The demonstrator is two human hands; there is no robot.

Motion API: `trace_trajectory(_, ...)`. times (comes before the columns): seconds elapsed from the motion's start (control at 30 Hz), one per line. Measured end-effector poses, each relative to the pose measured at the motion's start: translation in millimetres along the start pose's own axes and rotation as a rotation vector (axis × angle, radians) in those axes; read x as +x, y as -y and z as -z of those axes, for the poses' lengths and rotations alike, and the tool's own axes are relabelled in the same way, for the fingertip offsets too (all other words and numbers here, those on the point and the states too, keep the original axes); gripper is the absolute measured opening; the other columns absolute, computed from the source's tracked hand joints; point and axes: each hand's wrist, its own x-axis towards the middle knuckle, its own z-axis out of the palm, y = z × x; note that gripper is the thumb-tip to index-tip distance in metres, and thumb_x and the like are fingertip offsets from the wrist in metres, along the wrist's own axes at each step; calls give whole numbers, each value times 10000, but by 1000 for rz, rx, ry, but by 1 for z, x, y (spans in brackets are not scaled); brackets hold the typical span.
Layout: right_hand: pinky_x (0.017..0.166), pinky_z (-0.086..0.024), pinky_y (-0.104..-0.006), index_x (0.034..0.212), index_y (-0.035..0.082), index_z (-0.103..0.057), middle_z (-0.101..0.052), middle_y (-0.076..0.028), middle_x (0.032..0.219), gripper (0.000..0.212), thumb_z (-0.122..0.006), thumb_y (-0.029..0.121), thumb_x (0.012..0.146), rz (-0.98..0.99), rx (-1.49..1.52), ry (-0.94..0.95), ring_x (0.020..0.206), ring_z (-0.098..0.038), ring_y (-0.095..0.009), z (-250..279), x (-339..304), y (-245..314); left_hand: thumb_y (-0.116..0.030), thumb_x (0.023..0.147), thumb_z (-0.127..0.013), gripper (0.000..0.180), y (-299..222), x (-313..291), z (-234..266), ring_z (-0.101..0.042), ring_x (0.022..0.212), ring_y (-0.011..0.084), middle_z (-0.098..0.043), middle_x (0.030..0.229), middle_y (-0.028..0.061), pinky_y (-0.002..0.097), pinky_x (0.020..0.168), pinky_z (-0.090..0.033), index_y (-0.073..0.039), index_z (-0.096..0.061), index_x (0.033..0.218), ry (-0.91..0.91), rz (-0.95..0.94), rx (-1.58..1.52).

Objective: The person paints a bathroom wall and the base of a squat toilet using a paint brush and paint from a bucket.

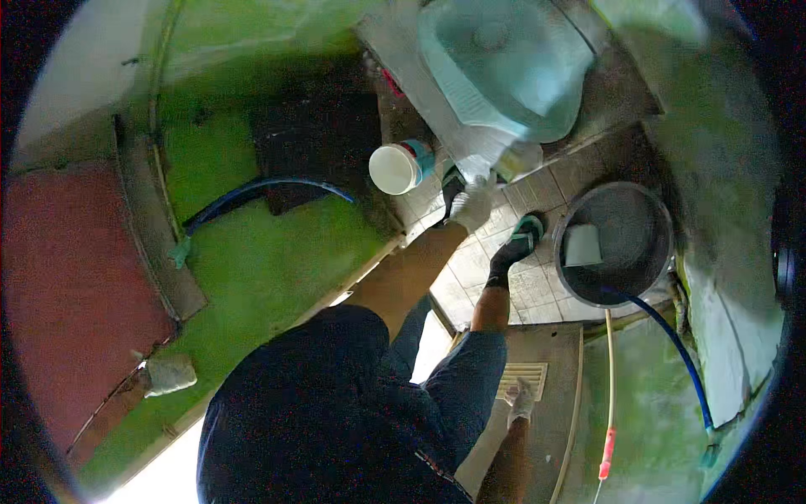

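Note:
My left hand (473, 206), in a white glove, reaches down to the step edge in front of a pale blue squat toilet (537, 92). Its fingers are closed on a pale, blurred thing (520, 160), whose kind I cannot make out. Off to the lower right, my right hand (520, 401), also gloved, rests against the slatted vent (533, 375) of a door, its fingers stretched out. A white bucket (392, 170) with a blue label stands just left of my left hand.
A large dark tub (663, 244) holding a white dipper (582, 245) stands at right, a blue hose (682, 353) running into it. A stick with a pink grip (607, 445) leans nearby. Another blue hose (260, 185) arcs along the green wall (294, 244). My sandalled feet stand on tiles (537, 290).

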Motion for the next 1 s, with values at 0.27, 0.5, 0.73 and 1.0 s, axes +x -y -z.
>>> trace_trajectory(0.27,586,-486,-341,1063,101,-633,-593,-43,774,197,-498,159,931,-4,-60,-44,628,-553,-165,11,-29,-9,-132,831,-512,613,30,0,1,-494,1143,443,-459,1250,317,471,875,-454,42,-324,1388,233,83,-672)
trace_trajectory(0.5,528,-426,-281,1066,97,-625,-565,-63,795,218,-476,155,919,-69,80,-56,610,-523,-157,58,-5,-35,-33,792,-466,563,31,-38,0,-535,995,407,-519,1142,280,492,879,-430,17,-394,1348,-102,141,-747)
trace_trajectory(0.73,863,-489,-469,1165,105,-584,-563,-138,1043,282,-493,247,939,-16,-118,-31,899,-591,-285,-1,-34,18,-151,840,-462,557,77,-5,-30,-460,1238,327,-440,1376,218,453,1015,-378,24,-386,1363,298,202,-515)
trace_trajectory(1.0,720,-503,-385,1098,86,-601,-558,-77,871,314,-550,307,881,-66,6,15,778,-563,-206,27,-35,-1,-23,771,-482,510,22,-21,49,-485,1171,376,-476,1252,286,385,991,-411,5,-476,1280,-42,228,-1018)
